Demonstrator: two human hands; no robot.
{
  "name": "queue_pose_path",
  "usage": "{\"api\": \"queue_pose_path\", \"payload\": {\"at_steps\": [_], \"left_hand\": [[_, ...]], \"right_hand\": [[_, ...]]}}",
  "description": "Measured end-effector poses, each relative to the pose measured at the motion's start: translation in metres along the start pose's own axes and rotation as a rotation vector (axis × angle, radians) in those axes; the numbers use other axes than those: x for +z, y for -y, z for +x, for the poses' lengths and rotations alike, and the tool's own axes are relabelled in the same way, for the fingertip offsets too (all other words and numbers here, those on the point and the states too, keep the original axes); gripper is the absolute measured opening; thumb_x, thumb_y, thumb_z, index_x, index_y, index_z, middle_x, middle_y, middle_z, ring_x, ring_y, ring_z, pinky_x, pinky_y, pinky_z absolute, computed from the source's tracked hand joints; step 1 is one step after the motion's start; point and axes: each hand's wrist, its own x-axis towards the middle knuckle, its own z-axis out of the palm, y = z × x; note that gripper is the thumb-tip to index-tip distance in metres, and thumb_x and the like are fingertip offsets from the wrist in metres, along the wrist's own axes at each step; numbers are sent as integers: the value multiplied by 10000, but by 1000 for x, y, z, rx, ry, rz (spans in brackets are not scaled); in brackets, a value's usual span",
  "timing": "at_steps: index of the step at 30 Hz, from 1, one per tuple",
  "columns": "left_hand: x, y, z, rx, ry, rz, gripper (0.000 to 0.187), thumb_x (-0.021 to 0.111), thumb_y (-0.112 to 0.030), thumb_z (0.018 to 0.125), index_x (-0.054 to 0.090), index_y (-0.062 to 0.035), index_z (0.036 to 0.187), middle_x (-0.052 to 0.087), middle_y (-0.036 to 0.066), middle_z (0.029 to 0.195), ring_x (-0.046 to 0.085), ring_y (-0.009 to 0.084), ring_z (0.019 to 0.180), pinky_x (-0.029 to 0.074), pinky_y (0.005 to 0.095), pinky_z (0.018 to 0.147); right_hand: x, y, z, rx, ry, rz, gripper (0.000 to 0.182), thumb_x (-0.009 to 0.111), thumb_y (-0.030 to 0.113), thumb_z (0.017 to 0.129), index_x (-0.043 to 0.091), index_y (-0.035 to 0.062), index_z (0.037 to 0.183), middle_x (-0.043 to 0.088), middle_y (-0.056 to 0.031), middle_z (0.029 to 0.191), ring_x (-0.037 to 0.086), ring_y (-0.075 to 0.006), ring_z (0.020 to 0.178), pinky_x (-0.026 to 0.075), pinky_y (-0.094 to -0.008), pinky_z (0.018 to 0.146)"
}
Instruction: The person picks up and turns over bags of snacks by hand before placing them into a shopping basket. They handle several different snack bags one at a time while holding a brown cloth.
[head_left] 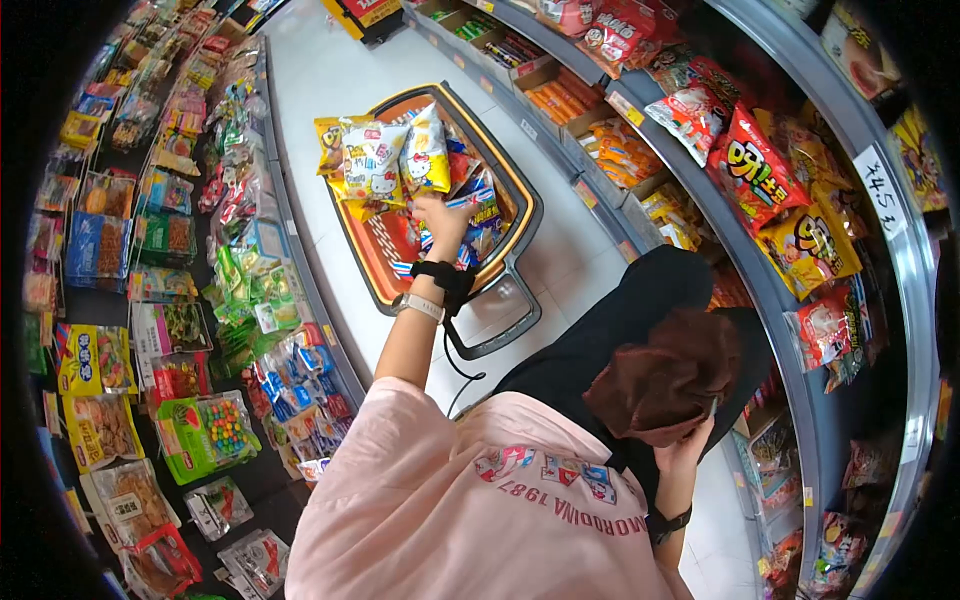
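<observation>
My left hand (441, 218) reaches out into an orange shopping basket (372, 262) on the white floor. Its fingers curl onto a snack packet (470, 200) among several packets; a Hello Kitty bag (372, 162) and a yellow-white bag (427, 150) lie just beyond it. A white watch and a black strap sit on that wrist. My right hand (686, 450) is low at the right, by my black trousers, gripping a brown cloth-like bundle (663, 382). It wears a black wrist strap. I wear a pink T-shirt.
A rack of hanging snack and candy bags (190, 330) lines the left side of the narrow aisle. Grey shelves with chip bags (760, 170) and boxed snacks (620, 150) curve along the right. White floor (330, 70) runs ahead beyond the basket.
</observation>
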Motion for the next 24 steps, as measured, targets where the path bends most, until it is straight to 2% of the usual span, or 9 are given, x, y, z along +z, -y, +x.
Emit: {"api": "queue_pose_path", "payload": {"at_steps": [6, 9, 11, 14, 17, 18, 20, 22, 24], "left_hand": [[-14, -4, -17, -595, 720, -943, 339, 620, -42, 665, 423, 71, 917, 550, 144, 785, 576, 224, 662, 507, 319, 511], [-5, 21, -4, -307, 951, -854, 256, 559, -133, 733, 514, 60, 895, 563, 147, 823, 576, 211, 689, 481, 283, 549], [12, 37, 13, 343, 908, -354, 330, 512, -243, 761, 548, 54, 900, 574, 134, 847, 567, 204, 741, 445, 268, 616], [-9, 4, 6, 193, 280, -80, 420, 493, -348, 757, 541, 39, 911, 582, 121, 841, 542, 189, 766, 413, 297, 678], [-84, -59, -39, 349, 277, -308, 313, 486, -216, 787, 507, 34, 974, 585, 102, 816, 541, 190, 753, 410, 296, 696], [-106, -85, -67, 390, 244, -259, 296, 477, -135, 781, 481, 28, 1028, 566, 103, 897, 523, 187, 812, 392, 288, 743], [-117, -109, -112, 547, 339, -542, 351, 460, -88, 739, 460, 9, 1076, 451, 115, 1099, 402, 207, 1018, 288, 306, 876], [-125, -140, -156, 751, 465, -469, 358, 423, -168, 756, 458, 12, 1063, 424, 144, 1106, 361, 251, 1064, 228, 325, 916], [-119, -153, -198, 640, 684, -637, 440, 387, -253, 806, 360, 41, 1131, 370, 148, 1159, 333, 246, 1099, 224, 328, 922]], "right_hand": [[4, -4, -5, -13, 59, 2, 490, 365, 395, 819, 320, 75, 1188, 384, -80, 1192, 377, -235, 1089, 327, -369, 906], [4, -2, -7, -1, 67, 22, 501, 341, 411, 821, 316, 79, 1194, 382, -76, 1196, 379, -239, 1086, 330, -369, 903], [1, -1, -7, -1, 110, 29, 503, 334, 416, 821, 316, 81, 1196, 380, -75, 1199, 377, -242, 1087, 322, -371, 908], [5, 1, -9, 30, 62, -13, 509, 335, 422, 820, 318, 82, 1199, 374, -77, 1205, 365, -252, 1095, 297, -385, 924], [13, -3, -8, 46, 86, -66, 518, 284, 421, 841, 284, 60, 1213, 351, -103, 1224, 350, -240, 1116, 284, -382, 936], [25, -3, -4, 132, -103, 77, 424, 460, 249, 781, 383, 36, 1139, 428, -93, 1143, 414, -249, 1051, 343, -390, 889], [-14, -35, 3, -18, 28, -811, 523, 559, -91, 540, 450, -22, 1046, 516, -178, 985, 500, -262, 929, 395, -354, 818], [77, 26, 11, 289, 329, -1475, 410, 520, 69, 675, 446, -20, 1069, 507, -188, 1017, 474, -270, 972, 362, -325, 839], [87, -3, 8, 64, 162, -373, 541, 461, 125, 777, 218, 34, 1251, 233, -101, 1290, 198, -198, 1197, 156, -279, 970]]}}
